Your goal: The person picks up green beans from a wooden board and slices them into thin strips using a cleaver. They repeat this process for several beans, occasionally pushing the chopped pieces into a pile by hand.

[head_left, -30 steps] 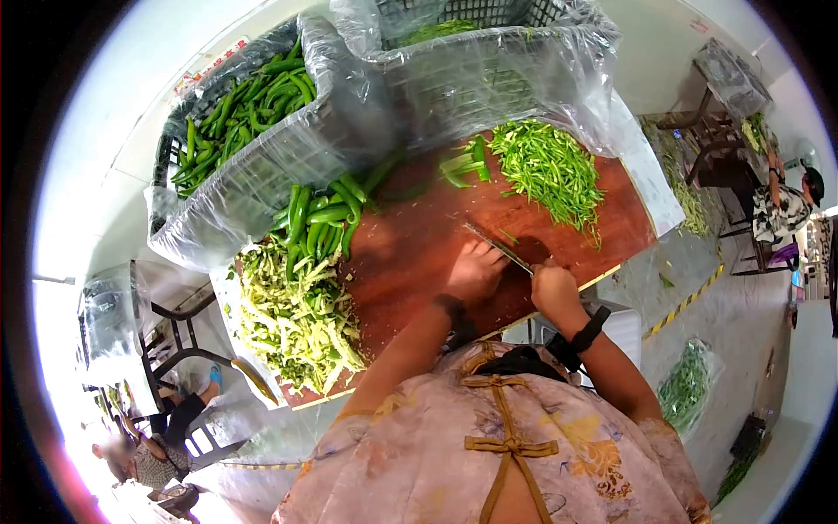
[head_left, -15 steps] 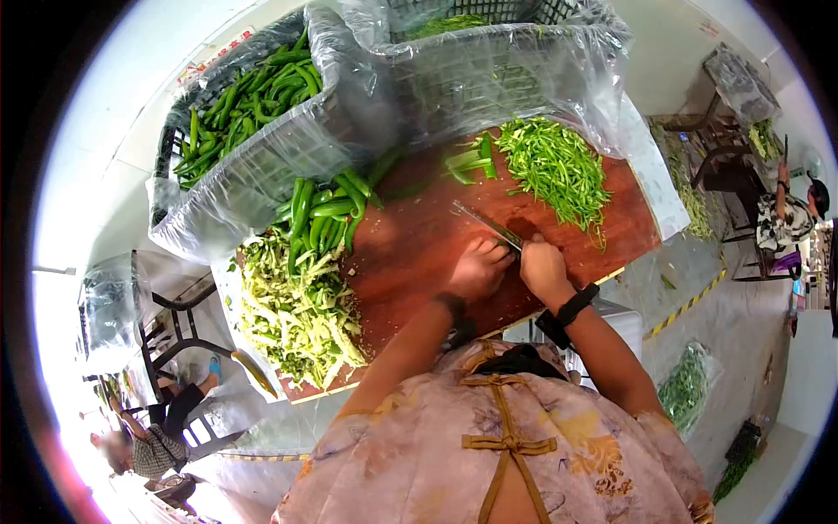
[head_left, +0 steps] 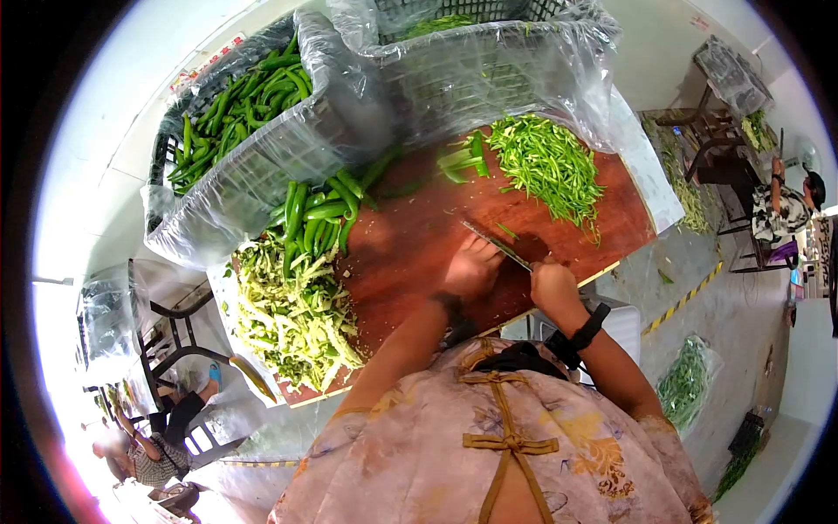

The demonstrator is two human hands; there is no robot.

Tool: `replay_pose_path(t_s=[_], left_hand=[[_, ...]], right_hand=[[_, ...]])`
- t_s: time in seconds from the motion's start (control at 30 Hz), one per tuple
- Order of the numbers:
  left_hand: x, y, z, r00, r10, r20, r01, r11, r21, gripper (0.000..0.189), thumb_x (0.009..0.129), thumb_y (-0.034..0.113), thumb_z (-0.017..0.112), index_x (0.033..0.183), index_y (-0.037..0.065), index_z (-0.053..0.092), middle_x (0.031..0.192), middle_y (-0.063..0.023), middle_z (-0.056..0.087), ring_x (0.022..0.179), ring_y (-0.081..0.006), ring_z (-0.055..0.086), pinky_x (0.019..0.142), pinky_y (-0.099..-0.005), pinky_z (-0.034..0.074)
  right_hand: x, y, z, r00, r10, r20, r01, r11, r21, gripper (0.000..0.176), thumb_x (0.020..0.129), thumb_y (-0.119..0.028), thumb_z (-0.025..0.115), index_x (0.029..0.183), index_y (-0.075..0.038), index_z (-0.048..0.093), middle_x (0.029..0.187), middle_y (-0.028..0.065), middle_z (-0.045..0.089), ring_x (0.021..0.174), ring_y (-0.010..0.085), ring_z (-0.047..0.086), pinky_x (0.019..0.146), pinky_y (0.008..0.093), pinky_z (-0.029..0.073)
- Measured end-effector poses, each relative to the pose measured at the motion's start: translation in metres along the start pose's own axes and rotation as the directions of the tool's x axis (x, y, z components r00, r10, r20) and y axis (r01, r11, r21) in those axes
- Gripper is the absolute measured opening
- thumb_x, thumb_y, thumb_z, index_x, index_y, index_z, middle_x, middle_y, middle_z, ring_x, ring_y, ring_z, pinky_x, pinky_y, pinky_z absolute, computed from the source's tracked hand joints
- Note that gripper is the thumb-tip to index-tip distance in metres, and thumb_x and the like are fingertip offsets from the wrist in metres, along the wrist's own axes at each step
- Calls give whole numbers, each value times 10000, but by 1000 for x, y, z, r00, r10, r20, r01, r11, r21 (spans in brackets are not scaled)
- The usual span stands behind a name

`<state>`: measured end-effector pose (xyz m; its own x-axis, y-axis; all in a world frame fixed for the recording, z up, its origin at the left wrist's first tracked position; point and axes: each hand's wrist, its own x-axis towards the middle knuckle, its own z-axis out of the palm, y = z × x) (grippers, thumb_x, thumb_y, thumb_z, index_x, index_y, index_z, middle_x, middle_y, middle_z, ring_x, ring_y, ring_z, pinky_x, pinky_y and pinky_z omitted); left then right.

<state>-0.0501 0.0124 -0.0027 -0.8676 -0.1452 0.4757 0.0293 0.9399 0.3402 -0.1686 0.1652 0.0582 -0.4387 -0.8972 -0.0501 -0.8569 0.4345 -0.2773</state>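
Observation:
My right hand (head_left: 554, 286) is wrapped round the handle of a knife (head_left: 496, 244), whose blade points up and left across the reddish-brown board (head_left: 410, 253). Close beside the blade, my left hand (head_left: 472, 267) presses down with fingers together; whatever lies under them is hidden. A thin green sliver (head_left: 508, 230) lies just beyond the blade. Farther back is a heap of shredded green pepper (head_left: 550, 166), with a few pale-green pieces (head_left: 463, 159) to its left. Whole green peppers (head_left: 319, 214) rest at the board's left, behind a pile of pale cut pepper cores (head_left: 292, 319).
Two plastic-lined crates stand along the back: the left crate (head_left: 240, 188) holds whole green peppers, the right crate (head_left: 497, 79) some shredded greens. A bag of greens (head_left: 685, 380) sits on the floor at right. Other people (head_left: 157, 454) sit at both sides.
The knife and my right hand have shifted slightly down and right. My left hand has moved a little left. A green sliver now shows beyond the blade.

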Motion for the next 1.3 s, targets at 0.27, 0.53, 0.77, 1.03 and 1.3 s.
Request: replay_pose_path(t_s=[0.27, 0.53, 0.77, 1.03, 1.3], left_hand=[[3, 8, -18, 999, -34, 34, 34, 999, -17, 338, 647, 121, 579, 967, 19, 618, 1047, -80, 558, 1068, -261, 494, 988, -402, 350], [-2, 3, -9, 1000, -5, 13, 5, 1000, 12, 303, 649, 132, 585, 936, 43, 621, 919, -63, 545, 911, -241, 500, 853, -379, 392], [2, 11, -15, 998, -53, -42, 55, 997, 58, 261, 665, 124, 584, 916, 85, 646, 891, -25, 565, 900, -214, 510, 821, -354, 398], [1, 9, -19, 998, -54, -37, 55, 998, 40, 273, 669, 119, 570, 927, 76, 649, 898, -16, 579, 891, -199, 525, 823, -338, 402], [0, 5, -17, 999, -49, 21, 49, 999, 17, 274, 652, 115, 583, 914, 65, 646, 912, -27, 567, 935, -203, 518, 842, -345, 393]], right_hand=[[17, -7, 7, 996, -71, -51, 73, 997, 39, 121, 772, -77, 523, 718, -6, 604, 746, 210, 578, 663, 388, 585, 611, 462, 482], [36, -3, 20, 998, -60, -28, 60, 998, -10, 148, 783, -116, 565, 698, 0, 600, 746, 205, 579, 674, 388, 575, 626, 455, 473], [14, 5, 2, 997, -50, -55, 50, 999, -11, 145, 789, -130, 565, 728, -8, 612, 741, 199, 585, 679, 379, 582, 628, 461, 472], [11, -3, -5, 998, -52, 37, 51, 999, 9, 132, 788, -106, 536, 737, -13, 615, 740, 200, 580, 668, 374, 590, 614, 459, 486], [38, -5, 22, 989, -135, -59, 135, 991, -1, 150, 771, -100, 548, 664, -3, 588, 719, 199, 573, 650, 380, 584, 597, 454, 481]])
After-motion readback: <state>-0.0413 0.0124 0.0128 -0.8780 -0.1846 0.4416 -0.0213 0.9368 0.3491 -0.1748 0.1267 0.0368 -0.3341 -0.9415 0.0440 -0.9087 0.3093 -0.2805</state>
